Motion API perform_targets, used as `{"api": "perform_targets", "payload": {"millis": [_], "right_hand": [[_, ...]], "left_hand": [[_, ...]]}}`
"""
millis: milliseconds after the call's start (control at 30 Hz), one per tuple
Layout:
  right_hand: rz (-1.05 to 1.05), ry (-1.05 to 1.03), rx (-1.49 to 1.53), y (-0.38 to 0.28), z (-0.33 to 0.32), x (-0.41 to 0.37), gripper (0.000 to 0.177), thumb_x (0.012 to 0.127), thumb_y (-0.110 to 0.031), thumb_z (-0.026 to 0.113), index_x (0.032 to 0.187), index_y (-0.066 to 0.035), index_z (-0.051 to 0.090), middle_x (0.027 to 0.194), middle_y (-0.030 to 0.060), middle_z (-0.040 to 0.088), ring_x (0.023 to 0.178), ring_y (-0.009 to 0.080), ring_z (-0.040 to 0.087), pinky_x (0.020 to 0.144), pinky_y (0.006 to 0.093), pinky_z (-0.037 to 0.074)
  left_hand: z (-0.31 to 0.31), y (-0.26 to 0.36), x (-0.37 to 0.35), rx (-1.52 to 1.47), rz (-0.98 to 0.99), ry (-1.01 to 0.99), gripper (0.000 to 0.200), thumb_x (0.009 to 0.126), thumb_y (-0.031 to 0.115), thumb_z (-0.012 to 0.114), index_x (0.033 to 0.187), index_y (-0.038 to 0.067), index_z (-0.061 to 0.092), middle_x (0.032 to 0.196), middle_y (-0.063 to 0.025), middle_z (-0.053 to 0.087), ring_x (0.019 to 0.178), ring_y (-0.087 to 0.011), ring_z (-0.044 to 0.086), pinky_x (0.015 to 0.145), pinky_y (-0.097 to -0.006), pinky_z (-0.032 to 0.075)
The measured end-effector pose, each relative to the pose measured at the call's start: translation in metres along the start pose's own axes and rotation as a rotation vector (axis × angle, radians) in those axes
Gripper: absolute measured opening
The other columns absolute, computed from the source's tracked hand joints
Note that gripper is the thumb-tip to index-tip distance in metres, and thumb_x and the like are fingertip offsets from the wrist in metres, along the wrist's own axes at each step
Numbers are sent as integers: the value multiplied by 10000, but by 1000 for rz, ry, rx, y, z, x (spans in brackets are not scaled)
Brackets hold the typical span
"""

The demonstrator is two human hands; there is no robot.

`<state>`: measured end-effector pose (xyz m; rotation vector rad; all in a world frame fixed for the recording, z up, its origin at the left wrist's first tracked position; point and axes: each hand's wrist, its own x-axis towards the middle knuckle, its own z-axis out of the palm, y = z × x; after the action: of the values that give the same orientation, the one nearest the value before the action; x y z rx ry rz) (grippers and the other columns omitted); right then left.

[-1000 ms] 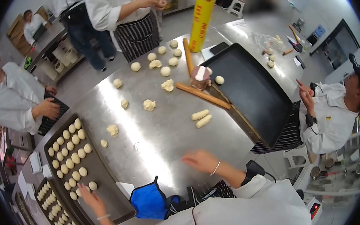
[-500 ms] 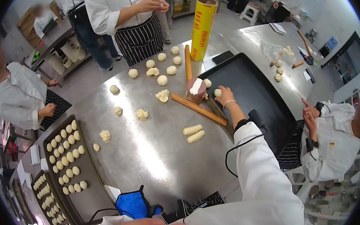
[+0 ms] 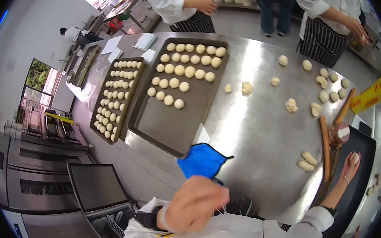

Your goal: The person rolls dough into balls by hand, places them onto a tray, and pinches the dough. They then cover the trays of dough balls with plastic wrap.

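Note:
My right hand [image 3: 349, 170] is at the right, over the edge of the dark empty-looking tray [image 3: 359, 197]. Its fingers curl around a smooth dough ball [image 3: 354, 159]. In front of my body, my left hand [image 3: 196, 203] is smeared by motion, so its fingers do not show clearly. A blue face mask [image 3: 201, 161] lies just beyond it at the table's near edge. Left of my right hand are a wooden rolling pin [image 3: 324, 149] and two short dough rolls [image 3: 306, 166]. A reddish-brown container with a white patch on top [image 3: 340, 132] stands beyond the hand.
A baking tray [image 3: 162, 128] with rows of dough balls rests on the steel table [image 3: 261, 139], beside a second filled tray [image 3: 119, 126]. Rough dough lumps [image 3: 292, 105] and balls dot the far side. A yellow roll [image 3: 374, 93] stands at right. Several people stand around.
The view has swung left, bringing the filled trays to the middle. My right hand now has the dough ball in its curled fingers. My left hand has come further into view.

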<state>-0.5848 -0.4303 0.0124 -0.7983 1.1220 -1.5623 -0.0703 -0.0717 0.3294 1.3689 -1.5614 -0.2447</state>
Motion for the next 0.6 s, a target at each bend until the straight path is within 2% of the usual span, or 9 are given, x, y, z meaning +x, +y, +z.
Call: {"api": "perform_targets", "payload": {"millis": [67,133,300,333,400,467,500,567,600], "right_hand": [[-10,-203,-103,-25,111,-78,467,894,-150,644,1311,-59,455,1256,103,526,1024,182,581,869,286,506],[34,-407,-440,-43,232,-166,423,884,-114,638,1273,-47,484,1204,81,548,990,156,591,839,287,512],[523,-1169,-270,17,445,-322,331,826,-22,648,1147,-56,575,1112,26,567,1005,114,559,873,256,467],[512,-1269,-277,36,477,-345,331,824,-32,655,1144,-59,574,1095,20,564,976,111,562,858,252,468],[475,-1421,-281,86,523,-369,355,810,-49,678,1149,-63,573,1088,10,552,982,102,550,842,244,469],[508,-1390,-394,117,561,-376,381,762,-36,700,1122,-73,582,1054,33,559,989,156,567,847,280,473],[498,-1388,-408,132,577,-373,381,762,-36,700,1122,-73,582,1054,33,559,989,156,567,847,280,473],[-71,-1306,-789,163,603,-365,405,691,-10,716,1071,-75,590,1023,82,562,977,259,574,866,344,471],[-69,-1303,-800,179,613,-360,405,691,-10,716,1071,-75,590,1023,82,562,977,259,574,866,344,471]], "left_hand": [[-14,-40,-25,82,-180,25,153,845,-40,537,975,-45,616,999,-171,608,783,-311,595,700,-337,478],[-26,-75,-53,79,-503,120,163,849,-46,525,973,-30,630,982,-153,616,796,-235,625,711,-302,488],[-85,-117,-93,-1,-611,216,160,868,-17,525,988,-25,630,976,-139,612,803,-219,623,736,-301,486],[-97,-122,-100,30,-626,230,167,868,-12,528,998,-21,632,977,-143,608,805,-230,623,746,-307,485],[-123,-129,-109,41,-646,265,155,866,-12,530,979,-23,635,969,-146,610,796,-241,620,742,-311,485],[-143,-139,-129,136,-691,364,144,859,-18,534,960,-25,636,945,-143,607,789,-240,619,733,-309,485],[-150,-144,-138,122,-686,371,144,859,-18,534,960,-25,636,945,-143,607,789,-240,619,733,-309,485],[-161,-153,-155,79,-802,433,135,889,-3,514,964,-40,620,964,-122,572,792,-177,592,736,-286,490],[-164,-158,-160,69,-805,431,135,889,-3,514,964,-40,620,964,-122,572,792,-177,592,736,-286,490]]}}
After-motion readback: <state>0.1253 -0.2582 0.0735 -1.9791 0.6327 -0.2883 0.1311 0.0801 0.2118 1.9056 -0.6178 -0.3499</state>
